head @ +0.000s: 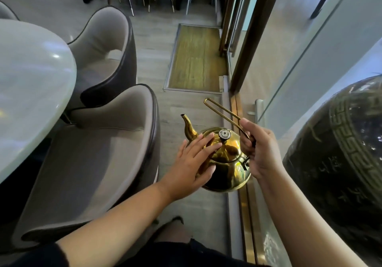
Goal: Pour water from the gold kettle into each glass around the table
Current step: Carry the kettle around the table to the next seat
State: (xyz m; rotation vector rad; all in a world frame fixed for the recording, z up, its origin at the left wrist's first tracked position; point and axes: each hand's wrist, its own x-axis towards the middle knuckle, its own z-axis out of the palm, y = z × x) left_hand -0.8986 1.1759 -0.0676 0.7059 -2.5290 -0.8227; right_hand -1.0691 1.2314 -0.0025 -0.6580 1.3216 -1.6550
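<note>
— Holding the kettle (227, 163) how?
— The right hand (260, 151) was curled round the wire handle (223, 111) near its base. The left hand (194, 161) lay flat, fingers straight, against the lid (225, 149).
— And where was it?
— Over the floor beside the nearer chair (93, 163), right of the table (31, 80), spout (189, 128) pointing away.

The kettle (227, 171) is polished gold-coloured metal, mirror-bright. The table (31, 80) has a pale, smooth, glossy top. The chairs (93, 163) are matt grey-beige cloth edged in dark, smooth, leather-like trim. The floor (157, 60) looks like matt grey wood planks. The doormat (196, 58) is coarse and woven, framed in metal. The jar (341, 153) is dark and glossy, with raised patterns.
</note>
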